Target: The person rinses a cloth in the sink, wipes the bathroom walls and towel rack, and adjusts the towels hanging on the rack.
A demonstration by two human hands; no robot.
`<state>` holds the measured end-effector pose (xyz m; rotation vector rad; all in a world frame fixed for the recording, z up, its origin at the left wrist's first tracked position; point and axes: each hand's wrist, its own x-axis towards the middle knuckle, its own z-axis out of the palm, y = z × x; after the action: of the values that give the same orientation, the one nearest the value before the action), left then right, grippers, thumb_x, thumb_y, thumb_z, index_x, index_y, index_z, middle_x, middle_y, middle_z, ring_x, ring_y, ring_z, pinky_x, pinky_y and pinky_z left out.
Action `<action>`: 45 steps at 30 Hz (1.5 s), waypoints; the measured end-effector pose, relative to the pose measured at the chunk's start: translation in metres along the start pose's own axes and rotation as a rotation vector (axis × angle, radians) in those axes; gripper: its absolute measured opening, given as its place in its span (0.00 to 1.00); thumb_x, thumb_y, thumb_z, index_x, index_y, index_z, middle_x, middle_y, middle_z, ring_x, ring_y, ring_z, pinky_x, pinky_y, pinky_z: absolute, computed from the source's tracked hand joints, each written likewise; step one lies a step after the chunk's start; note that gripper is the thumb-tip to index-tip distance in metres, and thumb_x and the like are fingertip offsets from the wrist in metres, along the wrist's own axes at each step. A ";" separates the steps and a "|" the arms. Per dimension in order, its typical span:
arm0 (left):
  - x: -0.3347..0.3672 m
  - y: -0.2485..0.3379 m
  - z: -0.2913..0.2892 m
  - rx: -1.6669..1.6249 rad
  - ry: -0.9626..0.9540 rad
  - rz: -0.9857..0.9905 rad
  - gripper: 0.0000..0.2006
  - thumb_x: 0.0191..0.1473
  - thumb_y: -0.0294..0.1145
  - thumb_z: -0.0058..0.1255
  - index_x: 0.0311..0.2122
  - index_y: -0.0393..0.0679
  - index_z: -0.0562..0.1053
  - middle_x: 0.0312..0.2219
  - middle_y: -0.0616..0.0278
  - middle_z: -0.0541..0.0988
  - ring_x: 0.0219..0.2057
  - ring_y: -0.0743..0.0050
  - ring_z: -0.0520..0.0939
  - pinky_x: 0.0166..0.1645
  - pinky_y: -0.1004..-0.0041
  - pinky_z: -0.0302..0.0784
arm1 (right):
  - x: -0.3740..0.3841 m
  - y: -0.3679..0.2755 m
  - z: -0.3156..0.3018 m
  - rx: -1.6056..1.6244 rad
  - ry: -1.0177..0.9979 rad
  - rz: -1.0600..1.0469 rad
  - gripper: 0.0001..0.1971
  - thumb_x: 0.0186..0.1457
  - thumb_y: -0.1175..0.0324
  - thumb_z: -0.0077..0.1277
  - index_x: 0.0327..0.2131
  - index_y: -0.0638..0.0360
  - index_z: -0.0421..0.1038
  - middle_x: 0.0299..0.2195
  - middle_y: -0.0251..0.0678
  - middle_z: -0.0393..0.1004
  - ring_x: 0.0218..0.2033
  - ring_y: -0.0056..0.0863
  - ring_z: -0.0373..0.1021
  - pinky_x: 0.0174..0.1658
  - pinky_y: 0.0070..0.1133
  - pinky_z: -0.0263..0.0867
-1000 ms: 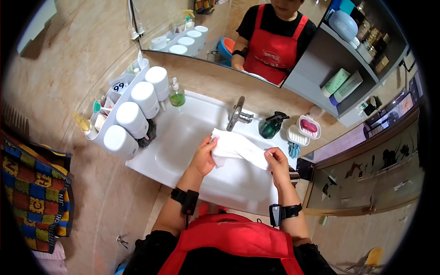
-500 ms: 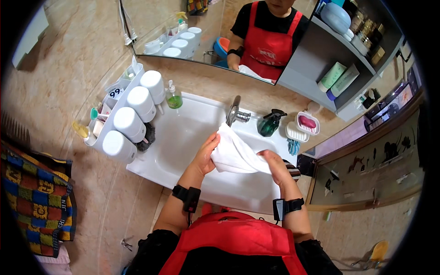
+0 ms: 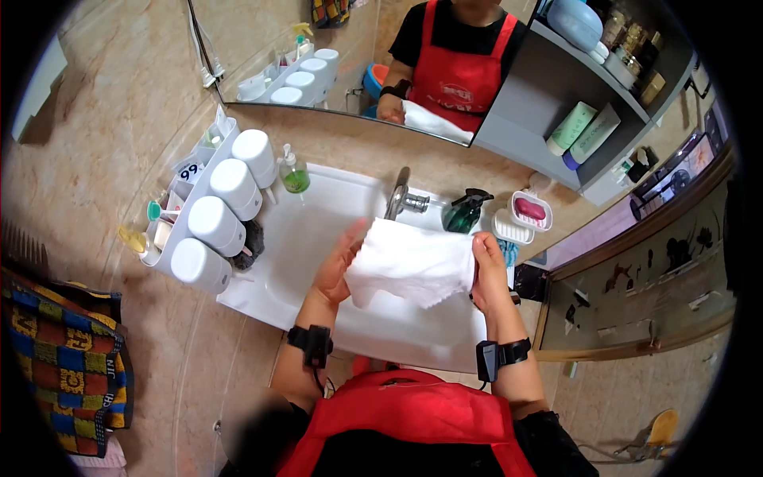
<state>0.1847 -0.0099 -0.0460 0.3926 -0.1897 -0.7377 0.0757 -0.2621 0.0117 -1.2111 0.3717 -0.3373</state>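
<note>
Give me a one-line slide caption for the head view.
Both hands, left hand and right hand, hold a white cloth over the white sink.

I count one white sink (image 3: 286, 262) and take it as my landmark. Left of it stand four white cups (image 3: 216, 222) in a row on one holder. At its back rim I see one faucet (image 3: 397, 199), one green soap bottle (image 3: 294, 173) and one dark green spray bottle (image 3: 465, 213). Right of the faucet sits one soap dish (image 3: 531, 211) with one pink bar. Over the sink I count two hands, my left hand (image 3: 338, 262) and right hand (image 3: 489, 266), and one white cloth (image 3: 413, 262). Two tubes (image 3: 584, 131) lie on the shelf above, right of the sink
</note>
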 end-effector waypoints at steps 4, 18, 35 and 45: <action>-0.005 -0.036 -0.013 0.251 0.139 -0.068 0.25 0.63 0.51 0.33 0.60 0.49 0.60 0.52 0.58 0.71 0.52 0.61 0.72 0.57 0.61 0.68 | 0.020 0.019 0.017 0.154 -0.090 0.186 0.03 0.60 0.69 0.46 0.36 0.54 0.67 0.29 0.26 0.70 0.31 0.17 0.67 0.36 0.17 0.66; 0.026 -0.040 -0.056 0.588 0.199 -0.086 0.22 0.59 0.48 0.38 0.53 0.48 0.66 0.51 0.57 0.72 0.50 0.60 0.73 0.54 0.63 0.70 | 0.144 0.123 0.022 -0.507 -0.059 -0.043 0.20 0.56 0.79 0.43 0.54 0.60 0.66 0.51 0.35 0.70 0.48 0.25 0.67 0.54 0.18 0.57; 0.035 -0.068 -0.114 -0.401 0.646 -0.073 0.31 0.58 0.59 0.28 0.59 0.50 0.62 0.56 0.58 0.66 0.53 0.56 0.71 0.57 0.48 0.63 | 0.104 0.143 0.072 -0.434 -0.286 0.294 0.16 0.56 0.75 0.38 0.46 0.51 0.71 0.33 0.26 0.71 0.30 0.21 0.69 0.28 0.16 0.68; 0.077 -0.133 -0.137 0.092 0.614 -0.013 0.23 0.63 0.50 0.26 0.49 0.46 0.68 0.42 0.62 0.73 0.44 0.69 0.74 0.50 0.67 0.69 | 0.090 0.161 0.102 -1.102 -0.155 -0.319 0.12 0.57 0.57 0.46 0.31 0.57 0.67 0.23 0.46 0.73 0.24 0.54 0.70 0.27 0.41 0.66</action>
<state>0.1998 -0.1138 -0.2232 0.6890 0.3581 -0.5926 0.2105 -0.1659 -0.1187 -2.3764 0.2148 -0.3082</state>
